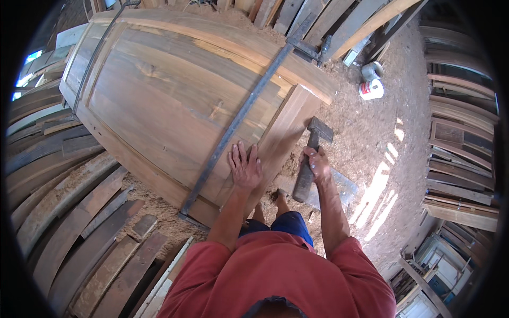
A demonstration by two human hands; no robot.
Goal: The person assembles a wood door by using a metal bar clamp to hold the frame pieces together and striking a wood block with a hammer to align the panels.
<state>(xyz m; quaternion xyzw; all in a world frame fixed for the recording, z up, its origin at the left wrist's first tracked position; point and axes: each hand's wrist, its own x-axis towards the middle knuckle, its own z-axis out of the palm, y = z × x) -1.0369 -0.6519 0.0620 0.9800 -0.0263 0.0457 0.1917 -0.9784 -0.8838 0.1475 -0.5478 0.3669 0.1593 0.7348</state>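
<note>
Door, count 1: a wooden panel door (169, 90) is lying flat, slanting across the upper left and middle of the view, its near end reaching toward the person. One wide end rail (289, 119) is running across that near end. Bar clamps, count 2: one near clamp (245, 110) is spanning the door just beyond the left hand; one far clamp (97, 49) is crossing the opposite end.

Hands, count 2. Left hand (245, 167) is lying palm-down on the near end of the door, beside the near clamp, fingers extended and slightly spread, gripping nothing. Right hand (318, 163) is closing around the upper handle of a hammer (304, 180), count 1; its blocky head is pointing away from the person, beyond the rail's outer edge. Whether the hammer is touching the rail: cannot tell.

Person is wearing a red shirt (281, 270) and blue shorts (291, 225); two feet are showing below the door end.

Surroundings: one flat board (342, 188) is lying on the ground, partly behind the right forearm. Containers, count 2: a white bucket (371, 90) and a grey can (372, 70) are standing close together. Stacked planks (69, 196) are filling the left side; racked boards (461, 132) are lining the right, too many overlapping to count. Sunlight is striping the dusty ground (411, 159).
</note>
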